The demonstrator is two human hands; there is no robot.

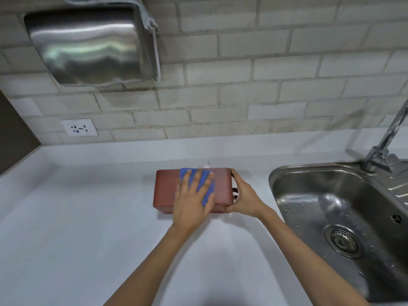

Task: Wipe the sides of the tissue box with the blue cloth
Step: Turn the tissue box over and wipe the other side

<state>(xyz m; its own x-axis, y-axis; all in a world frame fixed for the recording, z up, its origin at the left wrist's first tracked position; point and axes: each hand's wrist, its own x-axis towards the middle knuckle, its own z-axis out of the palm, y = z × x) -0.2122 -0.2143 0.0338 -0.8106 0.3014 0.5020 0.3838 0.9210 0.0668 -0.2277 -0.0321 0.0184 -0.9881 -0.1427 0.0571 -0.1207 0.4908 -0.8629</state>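
A reddish-brown tissue box [164,191] lies on the white counter, its broad near face turned toward me. A bit of white tissue [206,165] pokes out behind its far edge. My left hand [193,204] presses a blue cloth [204,182] flat against that near face, fingers spread over the cloth. My right hand [244,198] grips the box's right end, thumb at the bottom near corner and fingers wrapped over the end.
A steel sink [344,221] with a drain lies right of the box, and a chrome tap [384,149] stands behind it. On the tiled wall hang a steel hand dryer [88,47] and a white socket [79,130]. White counter [77,217] spreads to the left.
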